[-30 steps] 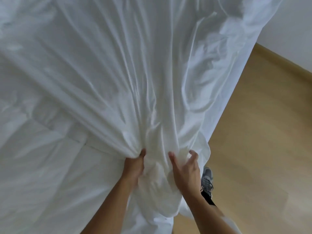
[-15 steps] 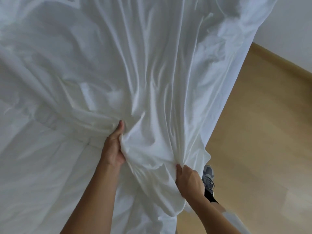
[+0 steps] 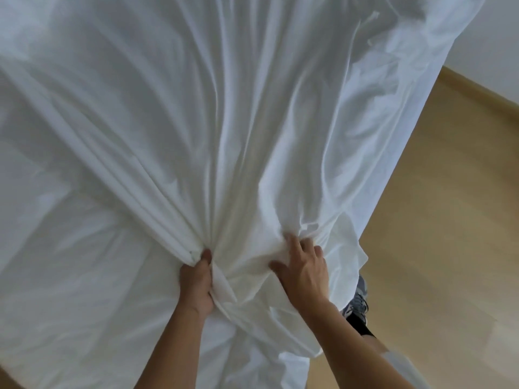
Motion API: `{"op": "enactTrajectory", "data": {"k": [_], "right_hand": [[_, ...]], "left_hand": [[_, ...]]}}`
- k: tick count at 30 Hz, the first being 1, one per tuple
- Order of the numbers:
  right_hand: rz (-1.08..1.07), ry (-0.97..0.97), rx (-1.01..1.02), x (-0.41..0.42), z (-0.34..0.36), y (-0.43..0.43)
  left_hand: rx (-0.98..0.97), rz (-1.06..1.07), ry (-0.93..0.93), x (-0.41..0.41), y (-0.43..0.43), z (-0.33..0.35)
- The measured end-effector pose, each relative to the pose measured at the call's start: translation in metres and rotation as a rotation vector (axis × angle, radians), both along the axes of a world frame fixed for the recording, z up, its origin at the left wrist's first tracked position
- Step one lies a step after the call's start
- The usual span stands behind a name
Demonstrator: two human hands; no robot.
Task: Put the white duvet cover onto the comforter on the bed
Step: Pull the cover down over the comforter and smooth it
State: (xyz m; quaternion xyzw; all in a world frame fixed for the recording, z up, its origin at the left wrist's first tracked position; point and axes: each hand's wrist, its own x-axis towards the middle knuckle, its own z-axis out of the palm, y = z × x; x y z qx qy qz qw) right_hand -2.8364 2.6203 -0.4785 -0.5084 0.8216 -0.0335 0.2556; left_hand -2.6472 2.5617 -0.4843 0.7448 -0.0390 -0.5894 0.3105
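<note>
The white, creased cotton duvet cover (image 3: 224,122) spreads over the bed, away from both hands, its long folds running together toward them; the left hand (image 3: 196,282) grips a tight gather of that cloth, thumb on top and fingers curled beneath; just right of it, the right hand (image 3: 304,270) lies on the cover with bent fingers dug into the fabric, a fold bunched between thumb and forefinger; the near edge of the cover hangs below both wrists; left of the left hand lies flatter white bedding (image 3: 70,262), and I cannot tell whether it is the comforter; right of the right hand are a light wooden floor (image 3: 435,220) and a grey laced sneaker (image 3: 359,301).
</note>
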Motion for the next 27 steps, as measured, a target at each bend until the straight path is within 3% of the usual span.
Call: {"op": "enactTrajectory", "data": {"k": [7,16,22,24,27], "right_hand": [[0.04,-0.144,-0.044,-0.007,0.001,-0.004],[0.146,-0.183,-0.058,-0.02,0.041,0.025],[-0.104,-0.373,-0.235,-0.042,0.126,0.032],[-0.187,-0.416,-0.269,-0.055,0.161,0.03],[-0.289,-0.493,-0.341,-0.078,0.209,0.03]], "left_hand": [[-0.058,-0.237,0.188,0.004,-0.006,0.008],[0.173,-0.146,-0.07,0.04,0.026,0.035],[0.061,-0.319,-0.344,0.01,0.036,0.13],[-0.032,-0.32,-0.298,-0.002,0.038,0.163],[-0.153,-0.324,-0.075,-0.018,0.041,0.213]]}}
